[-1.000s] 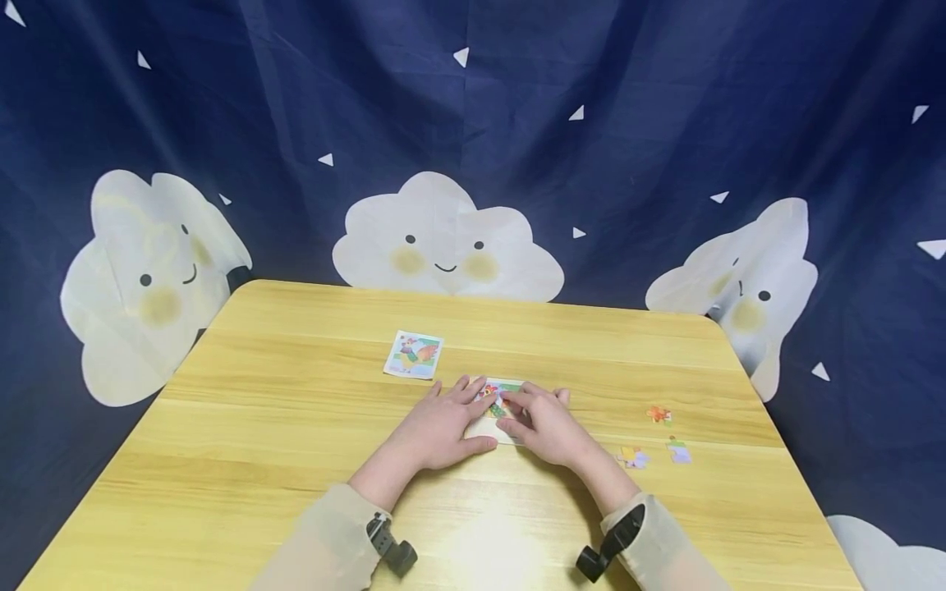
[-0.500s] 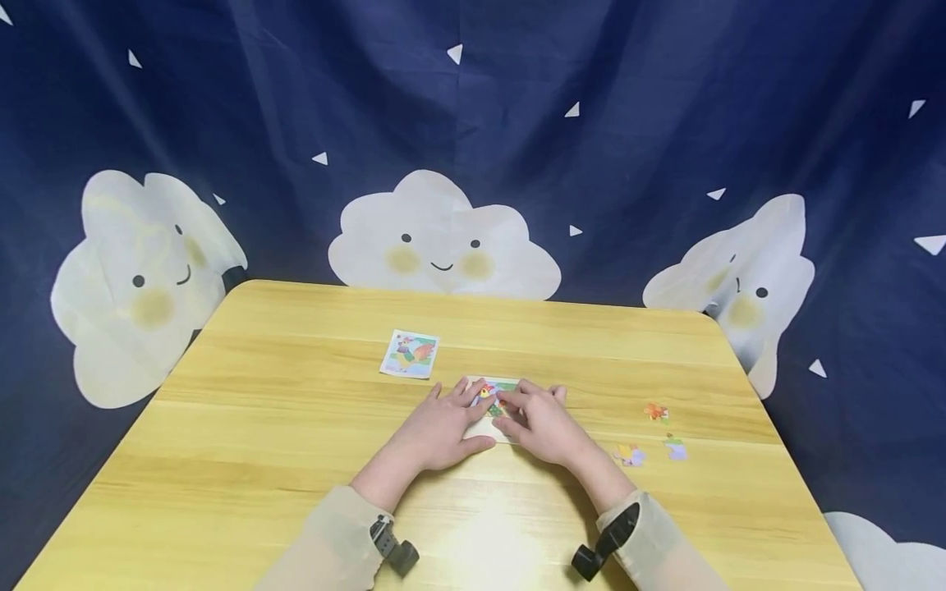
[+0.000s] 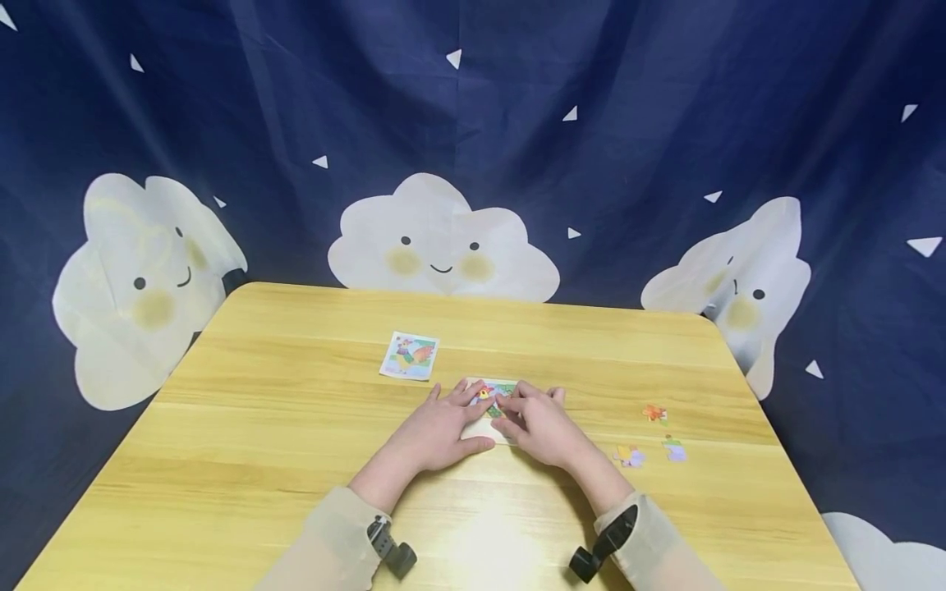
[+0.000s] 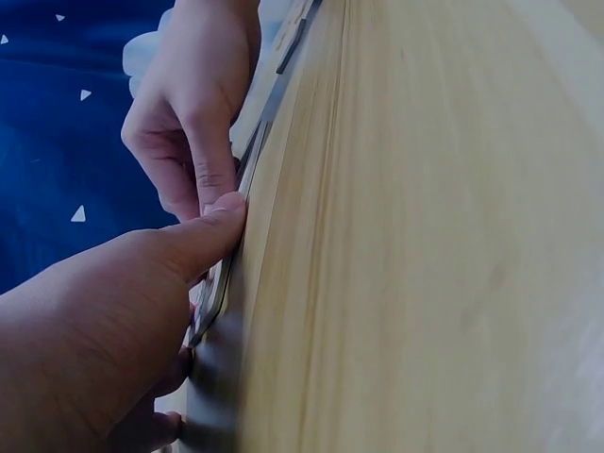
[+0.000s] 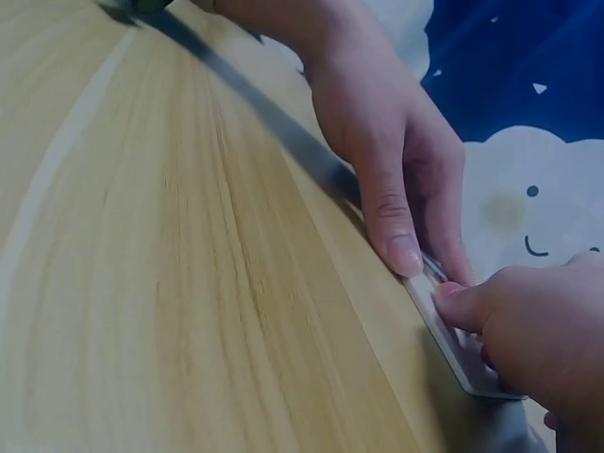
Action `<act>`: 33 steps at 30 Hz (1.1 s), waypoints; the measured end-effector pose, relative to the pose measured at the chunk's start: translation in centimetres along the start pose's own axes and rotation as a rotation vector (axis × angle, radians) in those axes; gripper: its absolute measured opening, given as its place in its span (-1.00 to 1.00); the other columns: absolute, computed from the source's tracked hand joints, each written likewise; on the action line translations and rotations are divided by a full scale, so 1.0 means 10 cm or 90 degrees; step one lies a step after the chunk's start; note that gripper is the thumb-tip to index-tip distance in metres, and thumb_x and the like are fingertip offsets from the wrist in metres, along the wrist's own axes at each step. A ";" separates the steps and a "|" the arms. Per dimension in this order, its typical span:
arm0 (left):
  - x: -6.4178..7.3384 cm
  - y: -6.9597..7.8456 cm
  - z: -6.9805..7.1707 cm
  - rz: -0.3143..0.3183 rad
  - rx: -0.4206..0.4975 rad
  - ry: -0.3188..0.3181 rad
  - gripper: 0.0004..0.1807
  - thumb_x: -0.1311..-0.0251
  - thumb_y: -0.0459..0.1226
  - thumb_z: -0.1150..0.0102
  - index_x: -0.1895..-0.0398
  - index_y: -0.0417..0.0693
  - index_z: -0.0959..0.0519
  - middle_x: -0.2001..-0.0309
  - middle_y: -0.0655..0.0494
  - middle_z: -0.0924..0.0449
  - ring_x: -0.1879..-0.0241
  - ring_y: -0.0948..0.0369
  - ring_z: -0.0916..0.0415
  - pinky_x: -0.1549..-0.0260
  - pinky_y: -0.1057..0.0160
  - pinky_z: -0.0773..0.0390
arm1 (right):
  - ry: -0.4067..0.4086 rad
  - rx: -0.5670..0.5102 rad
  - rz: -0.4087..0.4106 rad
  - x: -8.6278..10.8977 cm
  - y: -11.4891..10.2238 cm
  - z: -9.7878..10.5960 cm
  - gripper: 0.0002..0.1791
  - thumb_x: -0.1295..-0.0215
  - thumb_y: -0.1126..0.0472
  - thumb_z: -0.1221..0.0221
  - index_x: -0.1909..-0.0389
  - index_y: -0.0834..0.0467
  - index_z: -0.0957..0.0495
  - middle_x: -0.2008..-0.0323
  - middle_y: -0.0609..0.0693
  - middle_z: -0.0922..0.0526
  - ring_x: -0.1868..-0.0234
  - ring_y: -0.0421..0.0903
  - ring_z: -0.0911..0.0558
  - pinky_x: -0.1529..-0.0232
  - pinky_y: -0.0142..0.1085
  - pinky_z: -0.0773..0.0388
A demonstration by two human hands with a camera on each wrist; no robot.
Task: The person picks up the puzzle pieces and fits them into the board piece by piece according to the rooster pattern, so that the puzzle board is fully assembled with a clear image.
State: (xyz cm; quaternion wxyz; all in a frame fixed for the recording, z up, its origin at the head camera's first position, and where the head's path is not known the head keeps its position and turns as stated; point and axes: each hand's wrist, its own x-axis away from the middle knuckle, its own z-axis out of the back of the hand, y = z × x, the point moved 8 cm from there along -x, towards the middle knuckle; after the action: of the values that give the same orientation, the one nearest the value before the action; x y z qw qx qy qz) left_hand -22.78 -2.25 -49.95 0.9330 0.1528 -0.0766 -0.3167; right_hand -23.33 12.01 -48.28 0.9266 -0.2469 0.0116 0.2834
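A jigsaw board (image 3: pixel 484 429) lies flat on the table, with colourful pieces fitted in its upper part and a pale bare strip along its near side. My left hand (image 3: pixel 442 431) rests over the board's left side with fingers spread, its thumb (image 4: pixel 222 209) against the near edge. On the right part, my right hand (image 3: pixel 545 424) bends its thumb and index finger round a puzzle piece that they mostly hide. The wrist views show both hands low at the board (image 5: pixel 448 344), thumbs close to its rim.
A square picture card (image 3: pixel 410 356) of a bird lies beyond the board to the left. To the right sit loose puzzle pieces: an orange one (image 3: pixel 654 413), a yellow and purple one (image 3: pixel 630 455), and a green and lilac one (image 3: pixel 674 448). The wooden table (image 3: pixel 259 410) backs onto a dark blue curtain (image 3: pixel 517 98).
Both hands keep nearly the same places on the board; the right fingers shift only slightly. The head view has moved a little. Card and loose pieces stay put.
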 end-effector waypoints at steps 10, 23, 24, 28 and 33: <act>0.00 0.00 0.01 0.008 0.008 0.004 -0.20 -0.45 0.31 -0.08 -0.60 0.12 -0.39 -0.67 0.06 -0.06 -0.62 -0.07 -0.02 -0.48 -0.38 -0.04 | 0.053 -0.106 -0.023 0.04 0.11 0.19 -0.57 -0.43 0.13 -0.39 -0.20 0.27 -0.71 0.35 -0.25 -0.46 0.42 -0.26 -0.42 0.04 -0.05 -0.06; -0.01 0.01 0.01 0.019 0.017 -0.006 -0.19 -0.44 0.31 -0.09 -0.61 0.13 -0.38 -0.67 0.07 -0.04 -0.63 -0.06 0.01 -0.50 -0.37 0.01 | 0.063 -0.118 -0.052 0.23 0.38 0.40 -0.60 -0.41 0.14 -0.41 -0.16 0.27 -0.72 0.30 -0.26 -0.51 0.40 -0.24 -0.46 0.00 -0.01 -0.03; 0.00 0.01 0.01 0.020 0.016 -0.007 -0.19 -0.44 0.31 -0.09 -0.61 0.14 -0.38 -0.67 0.07 -0.04 -0.63 -0.06 0.02 -0.50 -0.36 0.01 | 0.064 -0.120 -0.053 0.26 0.40 0.44 -0.60 -0.42 0.15 -0.40 -0.16 0.28 -0.72 0.30 -0.25 -0.52 0.41 -0.24 -0.46 -0.01 -0.01 -0.03; 0.00 0.01 0.01 0.020 0.012 -0.007 -0.19 -0.44 0.31 -0.08 -0.61 0.14 -0.37 -0.67 0.08 -0.05 -0.64 -0.05 0.02 -0.51 -0.35 0.02 | 0.064 -0.126 -0.054 0.40 0.53 0.57 -0.60 -0.45 0.16 -0.38 -0.18 0.30 -0.70 0.28 -0.23 -0.54 0.42 -0.23 -0.46 0.00 -0.07 -0.12; 0.00 0.01 0.00 0.014 0.009 -0.003 -0.19 -0.45 0.31 -0.08 -0.61 0.14 -0.37 -0.67 0.08 -0.06 -0.64 -0.05 0.01 -0.51 -0.36 0.00 | 0.065 -0.140 -0.063 0.61 0.66 0.72 -0.59 -0.47 0.17 -0.35 -0.21 0.31 -0.68 0.23 -0.17 -0.55 0.42 -0.19 -0.47 0.37 -0.32 -0.45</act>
State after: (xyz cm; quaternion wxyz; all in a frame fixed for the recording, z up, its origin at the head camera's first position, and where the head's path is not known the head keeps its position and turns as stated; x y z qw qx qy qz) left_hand -22.70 -2.16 -49.88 0.9350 0.1580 -0.0829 -0.3065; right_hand -22.60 23.25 -45.87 0.9052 -0.3611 0.0156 0.2237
